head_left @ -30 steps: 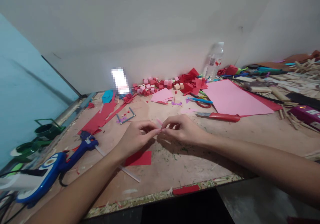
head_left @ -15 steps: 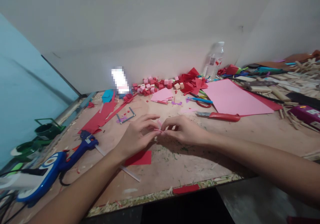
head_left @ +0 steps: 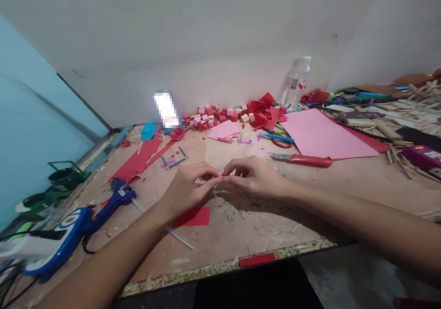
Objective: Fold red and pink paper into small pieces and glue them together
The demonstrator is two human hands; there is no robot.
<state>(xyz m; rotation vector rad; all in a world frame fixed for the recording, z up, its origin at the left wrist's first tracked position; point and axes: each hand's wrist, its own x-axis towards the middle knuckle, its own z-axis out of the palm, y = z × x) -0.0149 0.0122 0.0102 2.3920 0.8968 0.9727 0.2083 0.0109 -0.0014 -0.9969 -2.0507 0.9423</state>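
Observation:
Fingertips of my left hand (head_left: 191,182) and my right hand (head_left: 250,175) meet over the middle of the table. Between them they pinch a small piece of pink paper (head_left: 221,176), mostly hidden by the fingers. Both hands are closed on it, thumbs below and index fingers above. Under my left wrist lies a red paper rectangle (head_left: 193,216). Beyond my left hand sits a frame of thin grey sticks (head_left: 175,163). A red-handled utility knife (head_left: 308,160) rests past my right hand.
Left of my arm are a blue glue gun (head_left: 120,194) and green holders (head_left: 65,178). Small pink and red cubes (head_left: 210,118) line the wall. Pink sheets (head_left: 327,136), a plastic bottle (head_left: 299,84), blue-handled scissors (head_left: 277,138) and wood sticks (head_left: 418,100) lie right.
My fingers have drawn closer around the pink paper, and the strip that stood up between them now lies lower. The things on the table have stayed put.

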